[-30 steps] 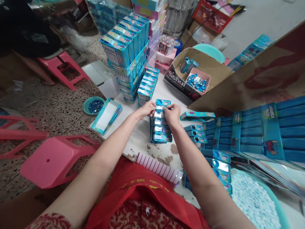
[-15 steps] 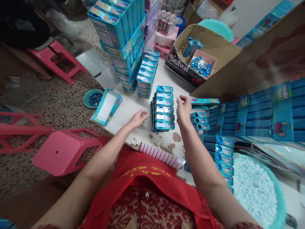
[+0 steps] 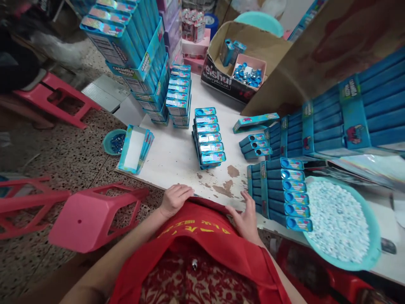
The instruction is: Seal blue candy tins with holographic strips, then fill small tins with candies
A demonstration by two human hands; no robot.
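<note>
My left hand (image 3: pixel 176 199) lies at the table's front edge against the red apron (image 3: pixel 194 226), its fingers stretched out and holding nothing I can see. At the same edge, my right hand (image 3: pixel 247 217) has its thumb and fingers apart with nothing between them. A dark red band runs between the hands; I cannot make out whether it is cloth or a strip. Beyond them, a block of slim blue tins (image 3: pixel 209 137) stands in a row on the white table (image 3: pixel 164 156). Blue tins with round openings (image 3: pixel 257 145) lie to the right, beside another row of tins (image 3: pixel 294 194).
Tall stacked blue tins (image 3: pixel 139 63) rise at the back left. Flat blue trays (image 3: pixel 134 150) lie at the left edge. A brown carton (image 3: pixel 228 86) holds a pink box of small blue pieces. At right stands a turquoise basin (image 3: pixel 375 236) of pale pieces. Pink stools (image 3: pixel 79 219) stand left.
Both hands have come back from beside the tin block to the table's front edge. The pink-and-white striped strip that lay there no longer shows plainly. The view has shifted somewhat.
</note>
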